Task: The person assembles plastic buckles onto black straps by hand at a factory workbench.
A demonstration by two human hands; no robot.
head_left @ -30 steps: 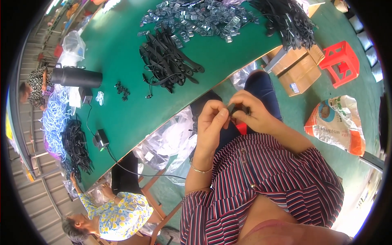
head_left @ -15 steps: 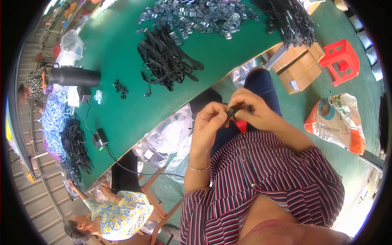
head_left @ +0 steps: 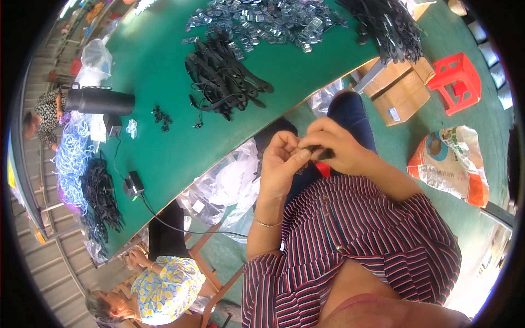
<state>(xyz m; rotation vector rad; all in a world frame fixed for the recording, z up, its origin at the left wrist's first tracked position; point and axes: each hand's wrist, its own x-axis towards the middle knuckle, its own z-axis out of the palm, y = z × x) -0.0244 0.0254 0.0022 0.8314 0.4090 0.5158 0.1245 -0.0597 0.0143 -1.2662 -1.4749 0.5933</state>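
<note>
Above my lap, just off the table's near edge, both hands meet around a small dark strap-like piece. My left hand pinches at its left end with thumb and forefinger. My right hand curls around the other end, so much of the piece is hidden by fingers. On the green table beyond lies a bundle of black straps. Behind that spreads a heap of small clear plastic packets or cases, contents too small to tell. More black straps hang over the table's right end.
A black bottle, small black parts, a power adapter with cable, and blue-white cords occupy the table's left. Cardboard boxes, a red stool and a sack stand right. A co-worker sits lower left.
My fingers have shifted slightly on the dark piece, the right hand's grip turning a little. The co-worker at lower left has drawn an outstretched arm back from the table.
</note>
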